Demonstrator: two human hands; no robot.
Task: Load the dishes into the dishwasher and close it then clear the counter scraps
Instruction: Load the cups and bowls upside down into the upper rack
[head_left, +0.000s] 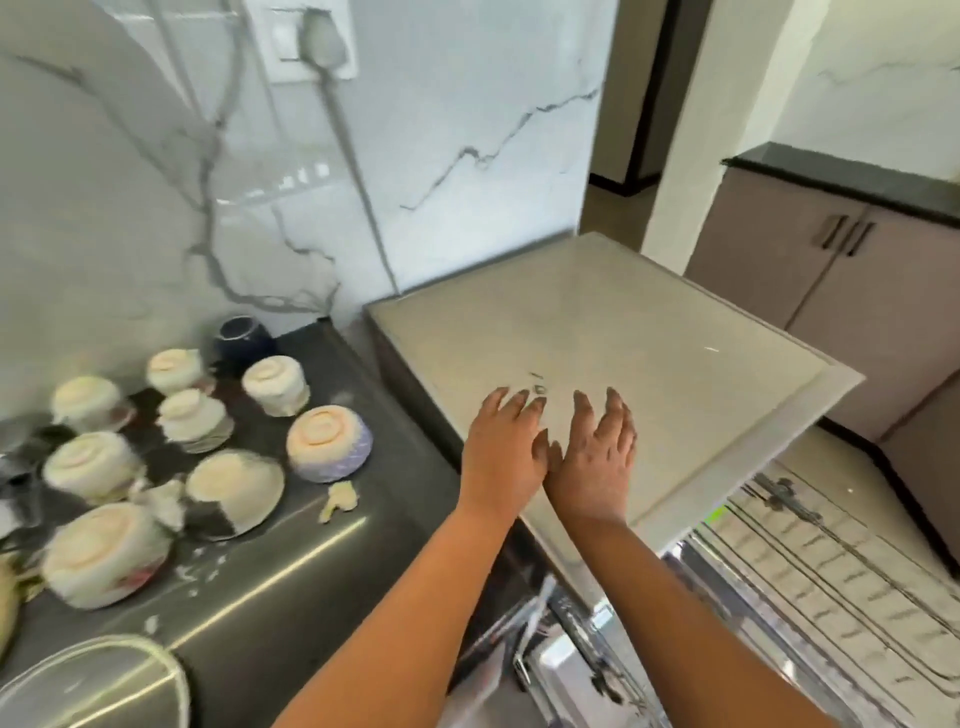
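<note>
Your left hand (506, 449) and right hand (597, 457) lie flat, fingers spread wide, side by side on the dishwasher top (623, 332), a smooth, pale grey, square slab; neither holds anything. A few small scraps (537, 385) sit just beyond your left fingertips. Below the slab's near edge, the wire rack (810, 566) shows, thin chrome rods; its contents are too blurred to tell. Left of the dishwasher, on the dark steel counter (291, 561), round cream bowls (327, 441) stand upside down, food bits (340, 499) among them.
</note>
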